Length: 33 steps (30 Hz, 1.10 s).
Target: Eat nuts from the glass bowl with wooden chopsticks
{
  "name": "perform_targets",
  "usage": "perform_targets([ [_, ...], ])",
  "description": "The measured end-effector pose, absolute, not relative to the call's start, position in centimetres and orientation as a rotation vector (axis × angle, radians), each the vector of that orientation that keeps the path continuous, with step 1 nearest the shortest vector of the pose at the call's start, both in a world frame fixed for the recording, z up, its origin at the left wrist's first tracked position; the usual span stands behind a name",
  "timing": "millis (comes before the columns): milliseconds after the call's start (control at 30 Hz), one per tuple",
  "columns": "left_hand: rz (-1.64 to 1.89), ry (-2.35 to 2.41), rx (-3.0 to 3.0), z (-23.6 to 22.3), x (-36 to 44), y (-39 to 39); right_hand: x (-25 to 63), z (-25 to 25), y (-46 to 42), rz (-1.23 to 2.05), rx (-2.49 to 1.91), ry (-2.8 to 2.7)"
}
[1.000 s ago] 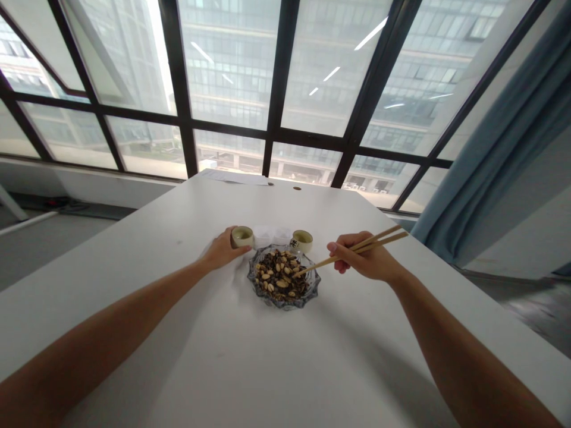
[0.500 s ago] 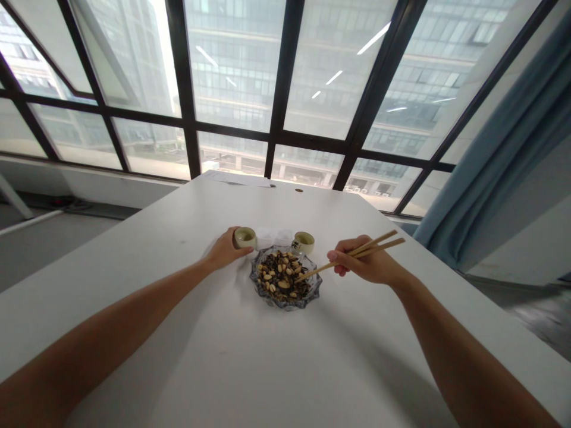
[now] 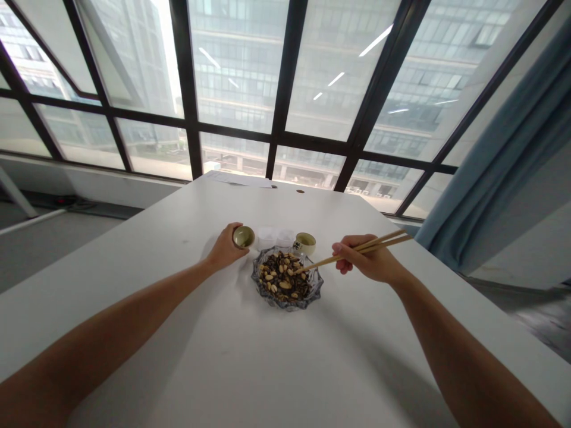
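Observation:
A scalloped glass bowl (image 3: 315,292) holds dark seeds mixed with pale pistachios or similar nuts (image 3: 284,285). My left hand (image 3: 225,246) is wrapped round a small green-glazed cup (image 3: 244,238), tilted so its inside faces me, just left of the bowl. With my right hand (image 3: 363,257) I grip a pair of wooden chopsticks (image 3: 328,260). Their tips reach over the bowl's right rim and touch the nuts near its middle; whether a nut is pinched between them I cannot make out. A second cup (image 3: 305,242) with a dark character stands upright behind the bowl.
Two small clear containers (image 3: 284,238) sit between the cups, partly behind the bowl. Paper sheets (image 3: 241,179) lie at the far end of the white table (image 3: 267,362). Beyond it are dark-framed windows (image 3: 191,125), and a blue curtain (image 3: 482,178) hangs at the right.
The left cup has tipped further toward me in my left hand. The chopstick tips have moved slightly up and left among the nuts, and my right hand has shifted a little right.

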<state>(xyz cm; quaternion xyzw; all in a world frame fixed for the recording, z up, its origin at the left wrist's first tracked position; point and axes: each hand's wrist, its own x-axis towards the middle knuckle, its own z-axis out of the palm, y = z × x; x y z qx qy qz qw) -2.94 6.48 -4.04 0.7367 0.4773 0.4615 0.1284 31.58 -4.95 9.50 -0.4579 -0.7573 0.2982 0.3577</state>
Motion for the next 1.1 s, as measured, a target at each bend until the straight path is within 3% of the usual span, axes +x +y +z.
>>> perform_targets([
  [333,1.513,1.171,2.269,-4.7,-3.2,6.9,32.2,9.6,-3.9,0.815,-1.145,-1.657],
  [767,1.142,1.592,1.921,-4.0,-3.1,7.2,32.9,9.6,-3.9,0.727,-1.184,-1.769],
  [967,1.167,1.634,2.271,0.1,-0.9,7.4,34.0,9.6,-3.5,0.574,-1.230,-1.720],
  [1100,0.880,1.390,2.650,3.3,5.0,6.9,34.6,9.8,-3.5,0.433,-1.247,-1.742],
])
